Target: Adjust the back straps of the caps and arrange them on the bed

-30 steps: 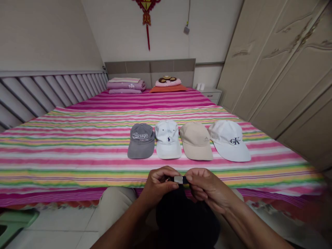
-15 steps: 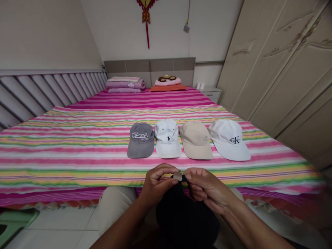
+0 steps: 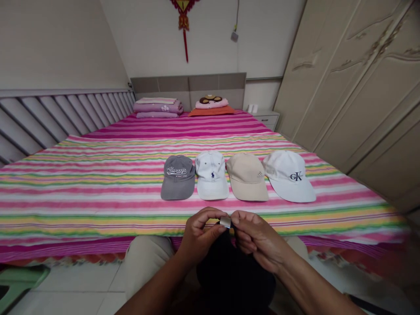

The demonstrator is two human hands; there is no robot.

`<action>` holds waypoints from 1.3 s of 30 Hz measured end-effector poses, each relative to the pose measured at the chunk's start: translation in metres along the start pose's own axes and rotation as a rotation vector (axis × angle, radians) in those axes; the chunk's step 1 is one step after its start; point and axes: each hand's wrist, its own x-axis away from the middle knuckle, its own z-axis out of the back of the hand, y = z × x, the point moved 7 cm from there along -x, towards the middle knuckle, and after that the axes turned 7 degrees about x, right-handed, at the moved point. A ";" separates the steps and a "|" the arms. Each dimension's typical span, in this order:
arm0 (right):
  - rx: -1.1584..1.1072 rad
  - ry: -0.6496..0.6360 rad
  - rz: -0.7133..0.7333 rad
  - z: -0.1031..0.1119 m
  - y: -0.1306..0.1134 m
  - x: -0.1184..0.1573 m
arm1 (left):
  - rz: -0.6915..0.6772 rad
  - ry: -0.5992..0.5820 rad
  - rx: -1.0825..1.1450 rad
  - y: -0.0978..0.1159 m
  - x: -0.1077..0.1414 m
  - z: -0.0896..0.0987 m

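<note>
A black cap (image 3: pixel 234 275) hangs over my lap, its strap end up between my hands. On the strap sits a silver metal buckle (image 3: pixel 225 222). My left hand (image 3: pixel 201 232) pinches the buckle from the left between thumb and fingers. Closed on the strap just right of the buckle is my right hand (image 3: pixel 257 238). Beyond them, a row of caps lies on the bed: a grey cap (image 3: pixel 178 177), a white cap with a small dark logo (image 3: pixel 212 175), a beige cap (image 3: pixel 247 177) and a white cap with dark letters (image 3: pixel 289 176).
The bed has a striped sheet (image 3: pixel 82 188). Folded purple bedding (image 3: pixel 158 108) and a pink pillow-like item (image 3: pixel 211 104) lie by the headboard (image 3: pixel 173 84). A wardrobe (image 3: pixel 344 87) stands right, a railing (image 3: pixel 65 113) left. A green stool (image 3: pixel 24 280) is at lower left.
My hands stay almost in place on the strap and buckle. The buckle has tilted slightly and looks brighter. The view has shifted very slightly.
</note>
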 end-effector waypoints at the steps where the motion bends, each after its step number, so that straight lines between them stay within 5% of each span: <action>1: -0.004 0.013 0.010 0.000 -0.001 0.000 | 0.011 -0.001 0.015 -0.001 0.000 0.000; 15: 0.034 0.086 0.015 0.002 -0.003 0.001 | 0.191 -0.009 0.440 -0.021 0.001 -0.006; 24: -0.011 0.064 0.085 0.003 -0.005 -0.002 | 0.199 -0.049 0.379 -0.024 0.001 -0.007; 33: 0.182 -0.022 -0.023 0.006 -0.001 0.003 | 0.207 0.045 0.518 -0.033 0.004 0.005; 39: 0.196 0.027 -0.039 0.012 0.005 0.001 | 0.235 -0.005 0.479 -0.031 0.005 0.002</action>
